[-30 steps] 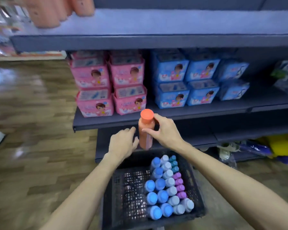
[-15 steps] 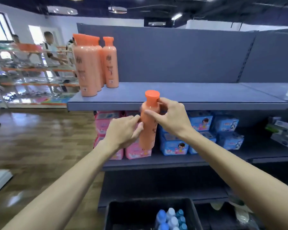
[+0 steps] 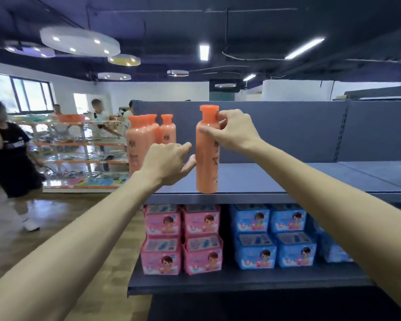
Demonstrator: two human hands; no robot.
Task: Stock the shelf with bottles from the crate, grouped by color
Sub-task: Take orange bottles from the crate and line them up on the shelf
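An orange bottle (image 3: pixel 207 149) stands upright at the front edge of the top shelf (image 3: pixel 276 179), its base on or just above the board; I cannot tell which. The right hand (image 3: pixel 235 132) grasps it at the neck and shoulder, thumb across the front and fingers curled behind the cap. The left hand (image 3: pixel 168 163) holds nothing; its loosely bent fingertips touch the bottle's lower left side. More orange bottles (image 3: pixel 146 140) stand together at the shelf's left end. On the shelf below sit pink boxes (image 3: pixel 183 239) at left and blue boxes (image 3: pixel 273 237) at right.
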